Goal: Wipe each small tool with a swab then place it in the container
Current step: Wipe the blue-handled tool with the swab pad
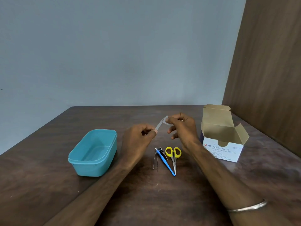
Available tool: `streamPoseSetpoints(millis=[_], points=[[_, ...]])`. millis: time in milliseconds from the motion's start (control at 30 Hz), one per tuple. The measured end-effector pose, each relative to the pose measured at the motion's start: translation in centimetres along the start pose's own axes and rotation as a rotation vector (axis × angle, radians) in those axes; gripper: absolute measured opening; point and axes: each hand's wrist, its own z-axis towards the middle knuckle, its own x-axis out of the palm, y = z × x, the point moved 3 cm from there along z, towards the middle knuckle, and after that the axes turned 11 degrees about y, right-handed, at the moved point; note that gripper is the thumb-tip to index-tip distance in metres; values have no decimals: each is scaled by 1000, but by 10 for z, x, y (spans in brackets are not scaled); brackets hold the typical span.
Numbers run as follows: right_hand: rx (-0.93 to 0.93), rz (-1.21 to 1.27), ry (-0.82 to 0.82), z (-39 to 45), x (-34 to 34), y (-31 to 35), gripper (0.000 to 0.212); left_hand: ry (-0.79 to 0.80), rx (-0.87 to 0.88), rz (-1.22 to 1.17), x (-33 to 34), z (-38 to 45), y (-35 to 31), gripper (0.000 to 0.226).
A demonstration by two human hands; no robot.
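Both hands holding 1 small tool up over the table, swab on its tip.

L hand (140,135) is pinching the lower end of a thin grey tool (158,125); R hand (181,126) is pinching a white swab (166,119) round its upper end. Teal container (92,152) is sitting to the L, nothing in it. Tweezers (155,159), blue-handled tool (167,163) & yellow scissors (173,156) are lying side by side btwn the forearms; a dark item behind them is too small to tell. Open alcohol swab box (223,144) is standing to the R.
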Motion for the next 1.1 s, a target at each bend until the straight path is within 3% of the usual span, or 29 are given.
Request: streamPoseSetpoints(millis=[233, 400, 600, 833, 1100], points=[[-86, -199, 72, -3, 3, 2, 29, -122, 101, 48, -8, -11, -19, 20], [-101, -302, 82, -4, 2, 2, 16, -214, 75, -47, -19, -33, -28, 11], [-139, -401, 79, -4, 2, 2, 12, -246, 34, 219, -72, -44, -47, 10], [-167, -588, 112, -3, 3, 0, 11, -74, -229, 322, -135, -29, -37, 11], [-267, -835, 122, -13, 5, 2, 7, 322, -652, 431, -116, -20, 0, 16]])
